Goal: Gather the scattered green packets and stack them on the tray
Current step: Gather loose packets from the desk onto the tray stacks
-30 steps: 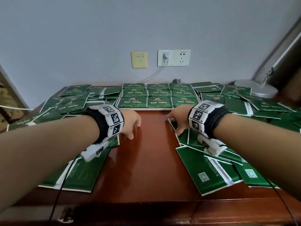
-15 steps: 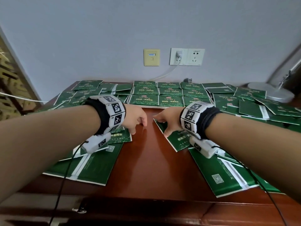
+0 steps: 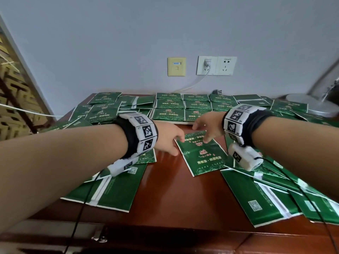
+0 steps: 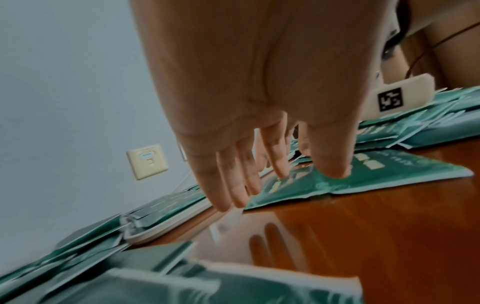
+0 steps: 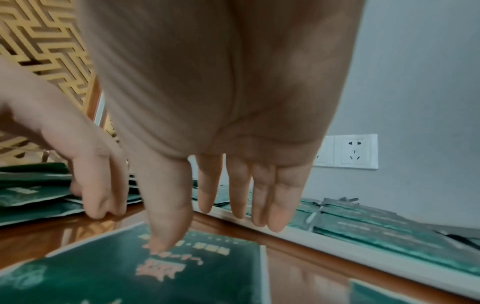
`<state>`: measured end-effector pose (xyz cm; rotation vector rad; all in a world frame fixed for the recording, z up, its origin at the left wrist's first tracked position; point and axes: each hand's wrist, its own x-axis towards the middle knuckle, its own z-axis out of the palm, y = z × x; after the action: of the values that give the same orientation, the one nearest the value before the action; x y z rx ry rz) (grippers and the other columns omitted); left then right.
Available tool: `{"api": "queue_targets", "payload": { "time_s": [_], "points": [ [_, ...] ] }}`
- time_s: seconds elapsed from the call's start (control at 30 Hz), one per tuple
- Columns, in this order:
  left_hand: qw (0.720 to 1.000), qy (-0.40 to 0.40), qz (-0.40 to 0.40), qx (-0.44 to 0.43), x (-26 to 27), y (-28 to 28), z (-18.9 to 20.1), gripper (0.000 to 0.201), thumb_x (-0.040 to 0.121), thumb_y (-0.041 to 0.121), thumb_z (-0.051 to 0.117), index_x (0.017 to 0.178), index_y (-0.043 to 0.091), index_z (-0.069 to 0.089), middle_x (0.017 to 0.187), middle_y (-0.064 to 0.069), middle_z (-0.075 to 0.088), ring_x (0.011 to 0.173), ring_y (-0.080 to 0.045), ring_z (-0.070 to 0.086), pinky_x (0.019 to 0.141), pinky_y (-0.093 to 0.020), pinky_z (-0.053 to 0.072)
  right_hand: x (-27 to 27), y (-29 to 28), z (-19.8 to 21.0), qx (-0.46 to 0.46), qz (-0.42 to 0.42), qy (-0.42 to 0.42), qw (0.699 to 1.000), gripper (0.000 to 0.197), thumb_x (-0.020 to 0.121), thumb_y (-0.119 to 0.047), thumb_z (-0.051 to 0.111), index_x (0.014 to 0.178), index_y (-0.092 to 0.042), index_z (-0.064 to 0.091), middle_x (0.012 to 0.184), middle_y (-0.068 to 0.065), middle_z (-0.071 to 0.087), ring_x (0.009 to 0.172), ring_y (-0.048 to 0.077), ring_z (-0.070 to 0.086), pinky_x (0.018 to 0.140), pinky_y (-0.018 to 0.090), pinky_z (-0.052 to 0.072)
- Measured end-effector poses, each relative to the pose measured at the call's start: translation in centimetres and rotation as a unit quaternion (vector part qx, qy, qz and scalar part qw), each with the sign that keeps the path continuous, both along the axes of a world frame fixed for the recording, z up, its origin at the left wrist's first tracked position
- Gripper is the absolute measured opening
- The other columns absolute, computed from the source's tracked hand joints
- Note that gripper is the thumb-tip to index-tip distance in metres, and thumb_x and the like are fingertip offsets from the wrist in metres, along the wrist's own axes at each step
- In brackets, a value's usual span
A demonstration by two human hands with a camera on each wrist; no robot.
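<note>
Packet (image 3: 200, 153) now slid to table centre, just short of tray (image 3: 171, 122) at 12 o'clock; left hand (image 3: 167, 139) and right hand (image 3: 208, 125) released, fingertips resting on it (lift next, likely).

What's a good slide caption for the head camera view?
Both hands reach for one green packet before the packet-filled tray.

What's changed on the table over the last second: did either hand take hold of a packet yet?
The right hand has slid one green packet out of the right-hand pile toward the table's middle; its thumb presses on it, fingers straight. The left hand has come across to touch the packet's left edge. Neither grips it. The tray of stacked packets and the scattered piles look unchanged.
</note>
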<state>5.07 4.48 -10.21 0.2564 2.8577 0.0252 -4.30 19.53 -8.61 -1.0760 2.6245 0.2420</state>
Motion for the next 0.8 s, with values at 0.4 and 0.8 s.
{"api": "queue_targets", "payload": {
  "time_s": [0.4, 0.8],
  "points": [
    [0.992, -0.072, 0.028, -0.101, -3.7, 5.3, -2.8, 0.122, 0.072, 0.075, 0.058, 0.152, 0.006, -0.003, 0.156, -0.018, 0.018, 0.139, -0.03, 0.031, 0.112, -0.04, 0.032, 3.7, 5.5, -0.8, 0.19, -0.019, 0.049, 0.98, 0.134, 0.049, -0.06, 0.084, 0.15, -0.024, 0.004, 0.154, 0.002, 0.019, 0.14, 0.026, 0.025, 0.107, 0.046, 0.031],
    [0.981, -0.12, 0.04, -0.148, -2.4, 0.5, -1.0, 0.121, 0.069, 0.048, 0.08, 0.154, 0.015, 0.0, 0.16, 0.002, 0.014, 0.143, -0.014, 0.024, 0.113, -0.025, 0.021, 2.3, 3.7, -2.6, 0.072, -0.008, 0.059, 0.996, 0.125, 0.059, -0.063, 0.077, 0.15, -0.021, 0.002, 0.152, 0.004, 0.021, 0.139, 0.028, 0.02, 0.11, 0.048, 0.029]
  ]
}}
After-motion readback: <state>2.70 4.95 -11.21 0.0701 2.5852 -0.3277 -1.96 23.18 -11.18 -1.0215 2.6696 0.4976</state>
